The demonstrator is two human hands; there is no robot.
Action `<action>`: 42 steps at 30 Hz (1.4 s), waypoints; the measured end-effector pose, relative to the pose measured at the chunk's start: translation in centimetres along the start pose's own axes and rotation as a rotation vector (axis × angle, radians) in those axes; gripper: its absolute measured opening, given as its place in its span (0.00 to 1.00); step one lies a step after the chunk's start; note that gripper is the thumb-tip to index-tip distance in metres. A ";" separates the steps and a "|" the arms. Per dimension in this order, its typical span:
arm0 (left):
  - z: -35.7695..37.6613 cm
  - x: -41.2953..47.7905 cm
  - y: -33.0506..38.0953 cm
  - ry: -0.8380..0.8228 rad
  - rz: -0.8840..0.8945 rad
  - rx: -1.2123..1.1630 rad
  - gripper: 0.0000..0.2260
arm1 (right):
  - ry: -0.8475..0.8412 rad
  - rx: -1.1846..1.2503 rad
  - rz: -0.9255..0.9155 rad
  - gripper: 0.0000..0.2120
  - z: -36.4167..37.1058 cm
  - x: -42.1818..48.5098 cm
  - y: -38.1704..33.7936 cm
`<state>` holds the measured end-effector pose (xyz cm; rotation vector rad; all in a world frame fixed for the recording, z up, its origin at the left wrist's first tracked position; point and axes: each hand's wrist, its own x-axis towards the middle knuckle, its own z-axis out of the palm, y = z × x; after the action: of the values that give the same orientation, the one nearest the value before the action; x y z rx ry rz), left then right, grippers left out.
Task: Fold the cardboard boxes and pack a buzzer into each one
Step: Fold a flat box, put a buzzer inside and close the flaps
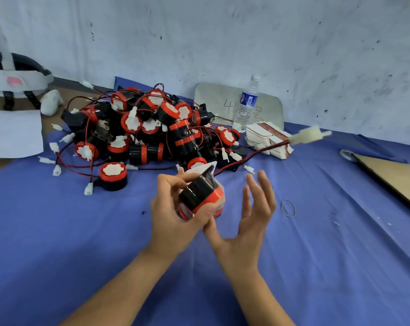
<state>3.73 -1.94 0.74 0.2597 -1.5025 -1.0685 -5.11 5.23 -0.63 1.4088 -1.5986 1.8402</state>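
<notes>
Behind the hands, on the blue cloth (pixel 81 231), sprawls a heap of red-and-black buzzers (pixel 147 128), with a stack of flat box blanks (pixel 267 138) and a water bottle (pixel 246 104) to its right. A rubber band (pixel 288 207) lies near the right hand (pixel 253 215), which is spread wide and holds nothing. The left hand (pixel 173 217) grips a buzzer (pixel 197 192) set partly in a small cardboard box (pixel 219 201), its wire (pixel 253 155) trailing to a blurred white connector (pixel 307 137).

I read buzzer (pixel 198 194) black with red rim | cloth (pixel 81 231) blue | wire (pixel 253 154) red-and-black | connector (pixel 307 136) white | wall (pixel 222 31) pale grey, dark-speckled
</notes>
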 end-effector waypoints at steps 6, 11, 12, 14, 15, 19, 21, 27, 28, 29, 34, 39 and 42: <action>-0.1 -0.3 -0.5 -0.014 -0.007 0.115 0.19 | -0.127 0.093 0.123 0.39 -0.9 0.3 0.4; -0.3 -0.2 -0.8 -0.009 0.016 0.141 0.20 | -0.105 -0.062 -0.082 0.34 -0.6 0.1 0.2; -0.4 -0.2 -0.8 -0.027 0.022 0.174 0.21 | -0.101 -0.085 -0.147 0.32 -0.5 0.1 0.2; -0.5 -0.1 -0.7 -0.059 0.004 0.256 0.22 | -0.088 -0.134 -0.254 0.26 -0.5 0.1 0.3; -0.6 0.1 -0.5 -0.060 0.016 0.305 0.22 | -0.082 -0.155 -0.278 0.25 -0.4 0.0 0.3; -0.3 0.8 -0.5 -0.055 0.163 0.332 0.13 | -0.014 -0.138 -0.109 0.25 -0.2 -0.2 0.2; -0.4 0.7 -1.1 -0.023 0.009 0.269 0.17 | 0.042 -0.093 0.046 0.26 -0.3 0.3 0.2; -0.8 0.8 -2.6 -0.266 -0.362 0.326 0.42 | 0.079 0.112 0.327 0.17 -1.1 1.1 0.9; -0.7 0.8 -2.7 -0.299 -0.364 0.323 0.47 | 0.038 0.094 0.328 0.16 -1.0 1.0 1.0; -0.5 0.7 -3.1 -0.326 -0.367 0.302 0.51 | 0.000 0.073 0.330 0.15 -1.0 0.9 1.0; -0.6 0.3 -4.0 -0.393 -0.325 0.231 0.51 | -0.111 -0.068 0.338 0.17 -0.9 0.7 1.4; -0.4 0.2 -4.0 -0.393 -0.312 0.279 0.48 | -0.171 -0.248 0.276 0.19 -1.2 0.8 2.0; -0.6 0.2 -3.8 -0.443 -0.284 0.294 0.43 | -0.221 -0.385 0.212 0.07 -1.1 0.7 2.4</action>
<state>2.60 -4.46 -1.99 0.4755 -2.0719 -1.1765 -7.80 5.22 -1.27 1.3413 -2.1475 1.4051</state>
